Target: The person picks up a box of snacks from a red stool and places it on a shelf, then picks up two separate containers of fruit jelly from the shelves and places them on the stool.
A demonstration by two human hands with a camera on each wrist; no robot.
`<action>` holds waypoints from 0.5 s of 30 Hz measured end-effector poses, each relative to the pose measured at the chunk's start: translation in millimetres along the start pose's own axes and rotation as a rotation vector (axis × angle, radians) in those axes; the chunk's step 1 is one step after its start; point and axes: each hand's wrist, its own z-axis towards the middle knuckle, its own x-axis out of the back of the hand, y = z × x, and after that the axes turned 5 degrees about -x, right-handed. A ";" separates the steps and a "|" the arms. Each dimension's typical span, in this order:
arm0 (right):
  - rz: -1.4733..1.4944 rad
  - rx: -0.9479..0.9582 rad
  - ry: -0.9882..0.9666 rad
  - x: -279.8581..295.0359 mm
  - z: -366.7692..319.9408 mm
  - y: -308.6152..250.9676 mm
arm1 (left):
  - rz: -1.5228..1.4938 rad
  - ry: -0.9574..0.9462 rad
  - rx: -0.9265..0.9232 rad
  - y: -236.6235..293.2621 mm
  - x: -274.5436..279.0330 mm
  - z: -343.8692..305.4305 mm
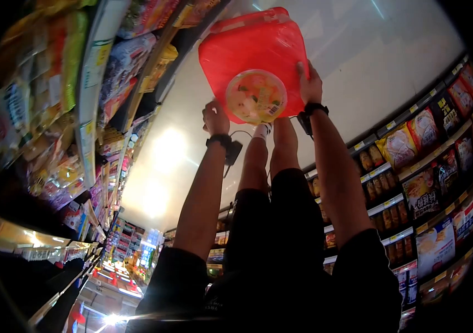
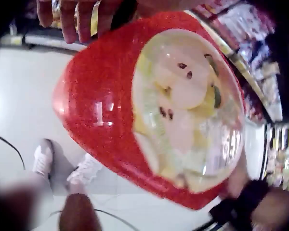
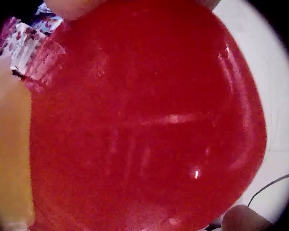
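A red plastic object (image 1: 214, 69) with rounded corners, possibly a basket or tray, is held up in the head view. On its lower part is a round yellowish tub (image 1: 256, 97) with fruit pictures and a barcode. My right hand (image 1: 310, 87) grips the red object's right edge. Beside its lower left edge is my left hand (image 1: 216, 117), with loosely bent fingers; the left wrist view shows its fingers (image 2: 72, 19) hanging beyond the red edge. Red surface (image 3: 149, 120) fills most of the right wrist view, with part of the right hand (image 3: 74, 6) at the top.
Shelves of packaged goods (image 1: 98, 83) run along the left, and more shelves (image 1: 414, 166) curve along the right. Pale floor (image 1: 369, 72) lies between them. Below the red object are legs and white shoes (image 2: 86, 168), and a thin black cable (image 2: 9, 144) hangs nearby.
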 end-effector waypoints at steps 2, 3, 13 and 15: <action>0.012 0.004 -0.143 13.4 11.2 20.8 | 0.032 -0.066 -0.259 -26.3 18.8 -17.3; -0.025 0.016 -0.193 25.5 8.9 19.8 | -0.016 -0.163 -0.319 -43.4 26.9 -26.3; -0.414 -0.004 -0.603 159.8 -140.5 66.2 | 0.067 -0.731 -0.469 -172.7 146.2 -193.8; -0.404 -0.007 -0.690 186.8 -188.1 59.7 | 0.021 -0.774 -0.302 -198.4 171.1 -232.0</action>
